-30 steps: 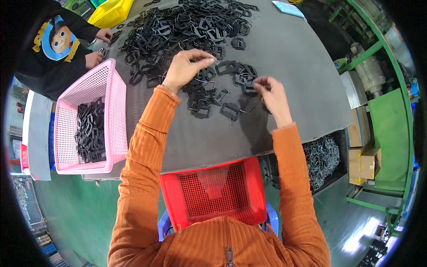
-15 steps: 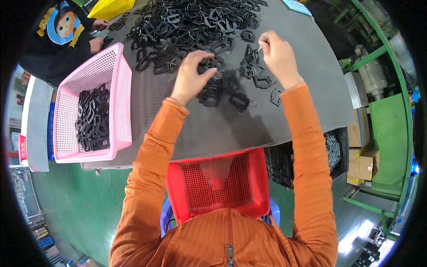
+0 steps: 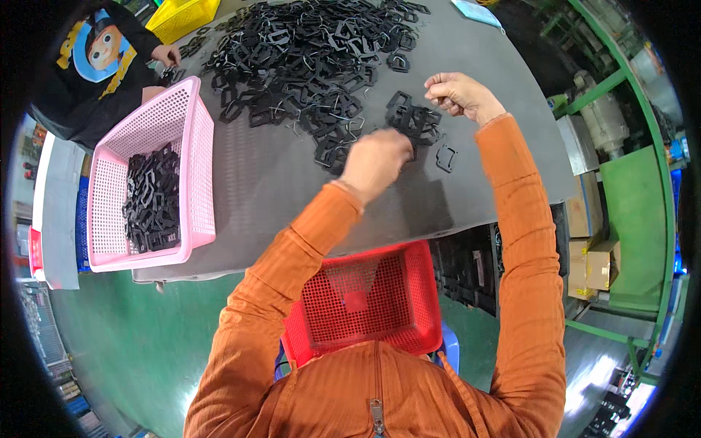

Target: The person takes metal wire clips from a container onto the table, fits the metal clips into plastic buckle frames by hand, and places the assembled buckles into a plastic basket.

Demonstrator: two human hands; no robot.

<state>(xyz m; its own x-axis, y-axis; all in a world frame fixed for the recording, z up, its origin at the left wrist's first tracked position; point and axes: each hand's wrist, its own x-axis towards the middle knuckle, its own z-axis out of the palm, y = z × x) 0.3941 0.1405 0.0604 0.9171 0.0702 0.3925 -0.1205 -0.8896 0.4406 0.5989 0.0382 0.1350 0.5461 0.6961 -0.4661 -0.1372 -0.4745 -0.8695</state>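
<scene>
Near the middle of the table, my left hand (image 3: 377,162) is turned back-up, its fingers drawn together at the edge of a small cluster of black plastic buckle-like frames (image 3: 415,123). Whatever its fingertips grip is hidden. To the right of that cluster, my right hand (image 3: 460,95) hovers over the table with its fingers curled into a pinch; I cannot make out anything between them. A single black frame (image 3: 446,158) lies apart below it. Beyond my hands spreads a big heap of black frames (image 3: 292,58), with bent silver wire pieces (image 3: 355,125) among them.
A pink basket (image 3: 196,171) partly filled with black frames stands at the table's left. In front of my body sits a red basket (image 3: 431,292). A co-worker's hand (image 3: 166,55) is at the far left, near a yellow basket (image 3: 179,20). Cardboard boxes (image 3: 595,263) stand right.
My left hand has moved right, from the heap's edge to the small cluster, and its fingers have closed. My right hand has shifted slightly right and nearer; the wire at its fingertips no longer shows.
</scene>
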